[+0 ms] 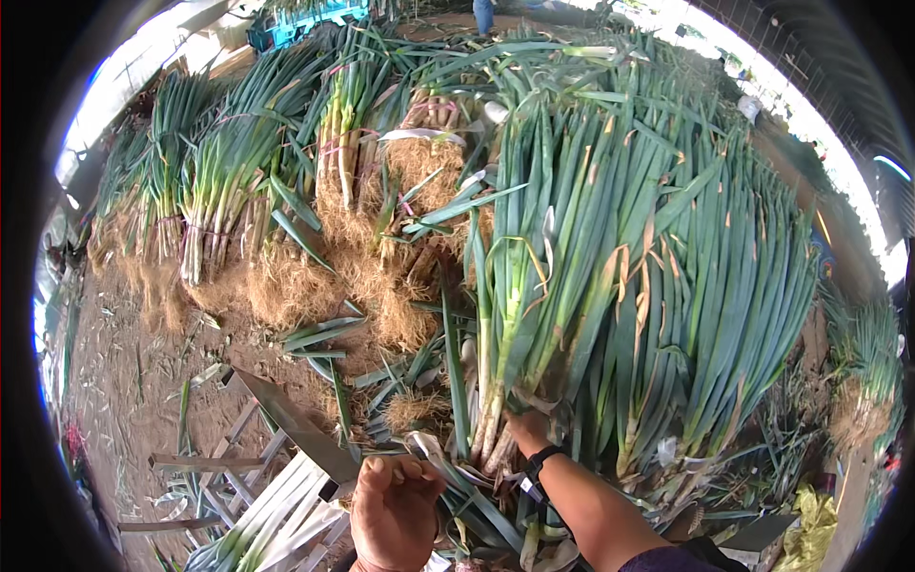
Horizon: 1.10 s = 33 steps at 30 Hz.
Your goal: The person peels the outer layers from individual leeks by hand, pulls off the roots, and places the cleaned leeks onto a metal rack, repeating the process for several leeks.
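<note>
A tall pile of large green onions (610, 248) leans before me, with long green leaves and pale lower stalks. My right hand (531, 429), with a black band at the wrist, reaches in low among them. Its fingers close around the pale stalks (493, 434) at the pile's left side and are partly hidden there. My left hand (396, 510) is raised near the bottom middle, fingers curled in; anything inside them is hidden. Just left of it is the end of a flat metal bar (295, 429). Below that bar lie trimmed onions with white stalks (286, 510).
Tied bunches of onions with shaggy roots (214, 210) stand along the far left. More root clumps (400, 315) and loose leaves cover the middle ground. Metal rails (205, 464) stick out at lower left. A yellow-green bag (810, 529) lies lower right; a blue crate (305, 24) stands far back.
</note>
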Motion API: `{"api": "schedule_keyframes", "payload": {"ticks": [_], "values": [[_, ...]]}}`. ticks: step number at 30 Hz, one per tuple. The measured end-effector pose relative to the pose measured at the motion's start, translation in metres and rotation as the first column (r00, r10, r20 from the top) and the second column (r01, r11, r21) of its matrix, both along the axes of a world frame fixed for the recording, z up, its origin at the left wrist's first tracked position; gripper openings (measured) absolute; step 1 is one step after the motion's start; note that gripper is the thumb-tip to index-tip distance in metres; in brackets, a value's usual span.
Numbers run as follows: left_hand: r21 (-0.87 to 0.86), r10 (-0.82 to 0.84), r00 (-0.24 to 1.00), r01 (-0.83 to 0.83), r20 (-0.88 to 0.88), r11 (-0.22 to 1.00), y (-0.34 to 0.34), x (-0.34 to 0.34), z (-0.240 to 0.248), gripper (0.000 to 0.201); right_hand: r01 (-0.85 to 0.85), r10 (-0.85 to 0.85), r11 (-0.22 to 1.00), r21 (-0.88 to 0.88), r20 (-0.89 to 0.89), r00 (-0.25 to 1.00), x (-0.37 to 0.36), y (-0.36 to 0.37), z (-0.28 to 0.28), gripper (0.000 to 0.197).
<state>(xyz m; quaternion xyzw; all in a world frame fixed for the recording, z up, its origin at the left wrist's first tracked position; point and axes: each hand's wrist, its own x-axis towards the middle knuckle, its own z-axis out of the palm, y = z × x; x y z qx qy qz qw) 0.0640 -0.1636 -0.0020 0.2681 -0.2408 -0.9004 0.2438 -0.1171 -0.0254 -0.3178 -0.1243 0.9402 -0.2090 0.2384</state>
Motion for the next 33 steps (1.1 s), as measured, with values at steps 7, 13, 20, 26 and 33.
{"api": "schedule_keyframes", "payload": {"ticks": [7,13,20,26,33], "values": [[0.137,-0.043,0.999,0.044,-0.009,0.990,0.006,-0.017,-0.012,0.019,0.796,-0.450,0.220,-0.564,0.665,0.596,0.030,0.055,0.033,0.017],[0.175,-0.209,0.978,0.210,-0.024,0.962,0.040,-0.030,-0.014,0.007,0.652,-0.308,0.425,-0.628,0.577,0.757,0.093,0.162,0.146,0.023],[-0.057,-0.615,0.782,0.612,-0.105,0.788,0.114,-0.045,-0.026,0.029,0.577,-0.012,0.345,-0.740,0.612,0.791,0.196,0.187,0.250,0.052],[-0.065,-0.718,0.659,0.725,-0.224,0.686,0.136,-0.044,-0.011,0.028,0.068,-0.113,0.704,-0.707,-0.016,0.993,0.194,0.165,0.279,0.054],[-0.182,-0.592,0.761,0.563,-0.266,0.806,0.103,-0.048,-0.010,0.023,-0.095,0.008,0.871,-0.483,-0.178,0.984,0.171,0.152,0.319,0.041]]}}
